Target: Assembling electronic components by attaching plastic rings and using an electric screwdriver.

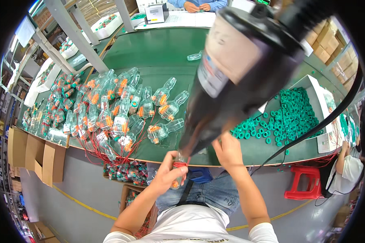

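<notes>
In my left hand (168, 174), fingers closed, is a clear plastic bottle-shaped casing (175, 184) with red wire and orange parts inside. The narrow lower end of a large black tapered power tool (235, 87) comes down to the casing's upper end. This tool hangs tilted, close to the camera and blurred, with pale labels on its body. My right hand (230, 153) is at the tool's right lower side, its fingers curled. Their tips are partly hidden, so what they hold does not show. Many similar casings (121, 119) with orange parts lie in a heap on the left.
Loose green rings (267, 125) spill from a white tray (322, 103) at right on the green table (150, 50). A black cable (332, 115) curves down there. Open cardboard boxes (38, 156) stand at left, a red stool (304, 182) at right. Opposite, another person's hands (196, 7) work.
</notes>
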{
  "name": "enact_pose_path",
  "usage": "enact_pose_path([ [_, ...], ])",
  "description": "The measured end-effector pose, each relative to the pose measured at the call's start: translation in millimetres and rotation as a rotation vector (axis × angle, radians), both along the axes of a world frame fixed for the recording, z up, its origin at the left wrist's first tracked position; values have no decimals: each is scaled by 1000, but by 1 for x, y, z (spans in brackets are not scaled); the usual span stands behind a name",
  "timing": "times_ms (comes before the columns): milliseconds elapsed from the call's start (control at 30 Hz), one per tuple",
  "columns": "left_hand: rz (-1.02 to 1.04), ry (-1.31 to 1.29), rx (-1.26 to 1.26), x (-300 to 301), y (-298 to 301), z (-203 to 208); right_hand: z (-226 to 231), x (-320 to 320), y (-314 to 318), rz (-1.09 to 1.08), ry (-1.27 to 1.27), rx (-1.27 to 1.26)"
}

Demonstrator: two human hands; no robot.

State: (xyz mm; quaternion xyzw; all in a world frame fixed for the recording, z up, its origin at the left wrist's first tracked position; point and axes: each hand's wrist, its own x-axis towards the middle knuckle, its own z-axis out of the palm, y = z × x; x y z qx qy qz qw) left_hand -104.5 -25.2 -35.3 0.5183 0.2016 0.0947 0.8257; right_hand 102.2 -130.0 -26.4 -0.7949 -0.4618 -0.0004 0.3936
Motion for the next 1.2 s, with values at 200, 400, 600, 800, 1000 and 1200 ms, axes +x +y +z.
enact_pose_path([
  [200,322,2,-160,16,-2,4,-19,-4,17,-29,-125,-341],
  [400,432,-23,84,39,4,-6,7,-32,-25,377,360,-290],
  [600,394,-136,299,52,-6,-5,14,-56,-32,301,1234,104],
  [800,400,-78,325,51,-15,-11,10,-49,-34,311,1255,51],
  [1000,442,-64,279,56,-16,-6,0,-52,-37,351,1139,5],
  [1200,437,-127,346,54,-20,-11,-5,-44,-35,351,1432,46],
])
